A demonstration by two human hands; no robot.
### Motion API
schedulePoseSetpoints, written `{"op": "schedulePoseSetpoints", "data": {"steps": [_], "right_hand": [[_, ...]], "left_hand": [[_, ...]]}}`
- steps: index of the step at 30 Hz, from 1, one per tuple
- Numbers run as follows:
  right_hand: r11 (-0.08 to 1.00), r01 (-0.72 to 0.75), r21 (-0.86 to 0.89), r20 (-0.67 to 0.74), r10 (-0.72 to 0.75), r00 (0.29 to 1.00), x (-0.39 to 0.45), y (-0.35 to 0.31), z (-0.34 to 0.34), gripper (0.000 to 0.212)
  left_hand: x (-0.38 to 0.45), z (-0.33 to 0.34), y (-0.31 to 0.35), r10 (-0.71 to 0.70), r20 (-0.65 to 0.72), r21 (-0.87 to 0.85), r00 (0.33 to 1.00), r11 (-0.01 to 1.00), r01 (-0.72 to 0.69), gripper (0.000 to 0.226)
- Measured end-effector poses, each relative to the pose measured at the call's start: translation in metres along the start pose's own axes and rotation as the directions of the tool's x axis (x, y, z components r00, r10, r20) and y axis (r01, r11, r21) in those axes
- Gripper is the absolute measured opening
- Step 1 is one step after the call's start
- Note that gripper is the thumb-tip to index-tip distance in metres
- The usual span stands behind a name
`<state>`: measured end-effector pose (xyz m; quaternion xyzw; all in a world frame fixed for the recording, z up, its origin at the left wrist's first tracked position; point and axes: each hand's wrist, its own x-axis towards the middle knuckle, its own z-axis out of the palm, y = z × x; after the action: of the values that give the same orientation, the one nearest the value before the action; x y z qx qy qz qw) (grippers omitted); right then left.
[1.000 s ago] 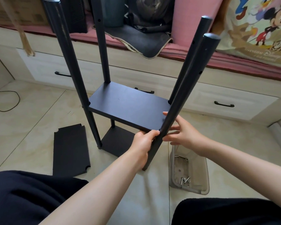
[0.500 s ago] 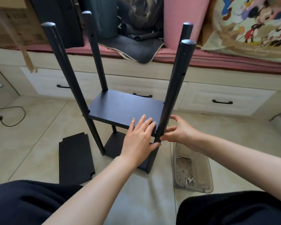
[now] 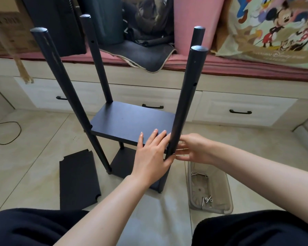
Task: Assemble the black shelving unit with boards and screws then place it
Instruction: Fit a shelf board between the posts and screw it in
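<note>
Standing on the floor (image 3: 34, 150), the shelf unit (image 3: 132, 121) had four poles and two boards fitted. The left hand (image 3: 152, 153) lay flat, fingers straight, on the upper board (image 3: 128, 119) beside the near right pole (image 3: 185, 103). The right hand (image 3: 194, 148) pinched that pole; what its fingertips held was unclear. A spare board (image 3: 76, 178) lay left, and a tray (image 3: 226, 197) of screws (image 3: 206, 200) right.

matt black board (image 3: 132, 121), smooth satin black poles (image 3: 183, 103), clear plastic tub (image 3: 226, 197) holding shiny metal screws (image 3: 207, 201), glossy beige floor tiles (image 3: 34, 148), pink cloth cushion (image 3: 256, 68).
</note>
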<state>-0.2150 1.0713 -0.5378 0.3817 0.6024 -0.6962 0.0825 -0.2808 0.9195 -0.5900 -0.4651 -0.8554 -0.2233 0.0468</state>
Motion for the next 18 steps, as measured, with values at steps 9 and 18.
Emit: {"op": "schedulePoseSetpoints", "data": {"steps": [9,18], "right_hand": [[0.984,0.013,-0.178,0.002,-0.013,1.000,0.006,-0.001,0.003,0.019],[0.985,-0.051,-0.162,0.089,0.066,0.994,0.002,0.004,-0.023,0.036]], "left_hand": [[-0.010,-0.001,-0.011,0.012,-0.002,0.066,1.000,0.998,-0.012,0.071],[-0.016,0.003,-0.009,0.034,-0.061,0.075,0.998,0.997,-0.029,0.067]]}}
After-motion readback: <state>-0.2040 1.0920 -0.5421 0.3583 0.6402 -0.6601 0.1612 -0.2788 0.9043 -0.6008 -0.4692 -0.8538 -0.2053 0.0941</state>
